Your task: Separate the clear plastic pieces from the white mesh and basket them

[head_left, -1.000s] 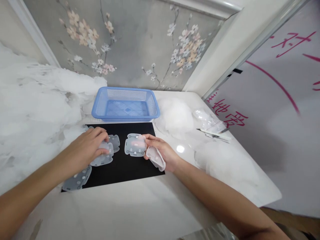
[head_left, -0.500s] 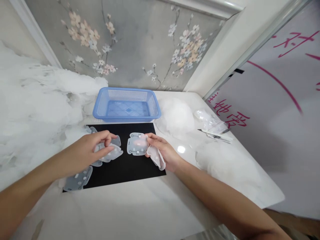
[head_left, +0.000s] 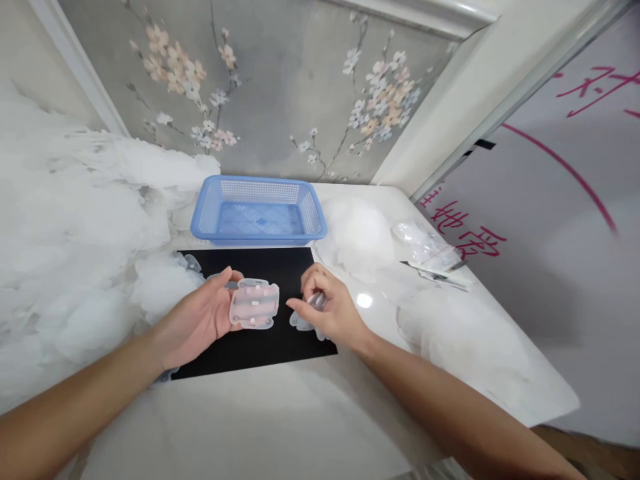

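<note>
Over a black mat (head_left: 225, 357), my left hand (head_left: 197, 320) is turned palm up. It holds a thin translucent plastic piece (head_left: 255, 303) with rounded, notched edges and small white dots; the fingers show pink through it. A short way to the right, my right hand (head_left: 333, 310) is curled around other translucent plastic pieces (head_left: 303, 319), partly hidden by its fingers. More such pieces (head_left: 190, 263) lie at the mat's left side, and my left hand and wrist cover some of them.
A blue plastic basket (head_left: 257, 237) stands behind the mat. Heaps of translucent white material (head_left: 75, 220) fill the left side, with a smaller heap (head_left: 355, 233) right of the basket. Clear plastic bags (head_left: 425, 247) lie further right on the white table (head_left: 240, 427), near a whiteboard (head_left: 540, 287).
My left hand has turned palm up and moved right, now with a plastic piece in its fingers. My right hand has rolled over, its fingers curled around its pieces.
</note>
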`<state>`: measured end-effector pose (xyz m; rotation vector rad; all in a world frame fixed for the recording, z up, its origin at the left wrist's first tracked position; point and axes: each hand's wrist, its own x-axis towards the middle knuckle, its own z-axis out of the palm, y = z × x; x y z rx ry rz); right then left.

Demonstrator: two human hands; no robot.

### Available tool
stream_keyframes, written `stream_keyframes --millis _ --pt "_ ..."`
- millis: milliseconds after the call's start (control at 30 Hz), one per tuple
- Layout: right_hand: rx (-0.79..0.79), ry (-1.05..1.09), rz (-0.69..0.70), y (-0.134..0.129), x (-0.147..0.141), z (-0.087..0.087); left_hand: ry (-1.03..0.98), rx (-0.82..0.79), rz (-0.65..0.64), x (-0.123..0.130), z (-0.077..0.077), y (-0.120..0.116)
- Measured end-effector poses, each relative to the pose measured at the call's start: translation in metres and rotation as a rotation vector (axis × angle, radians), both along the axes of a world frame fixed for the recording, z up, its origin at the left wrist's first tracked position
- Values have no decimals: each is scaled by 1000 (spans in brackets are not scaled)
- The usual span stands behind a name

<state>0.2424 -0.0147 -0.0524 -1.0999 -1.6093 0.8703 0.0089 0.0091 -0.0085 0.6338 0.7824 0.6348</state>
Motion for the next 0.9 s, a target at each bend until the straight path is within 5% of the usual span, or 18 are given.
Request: stream_keyframes --millis 100,200,267,433,500,700,900 --pt "253 -243 112 -6 -6 -5 -27 18 -14 0 -2 -1" --pt "306 -328 235 -11 -13 -5 36 114 -73 1 -1 -2" --pt "153 -170 247 -12 -15 -3 248 325 -76 0 0 -1" --pt "-570 397 109 -2 -10 1 1192 1175 -138 -17 -7 14" --pt "-708 551 138 3 -6 0 1355 1313 -220 -24 -14 20" --pt "-806 748 238 10 0 0 1375 1344 -230 -25 -23 25" --pt "-806 784 275 12 2 0 1265 1268 -79 -15 0 19"
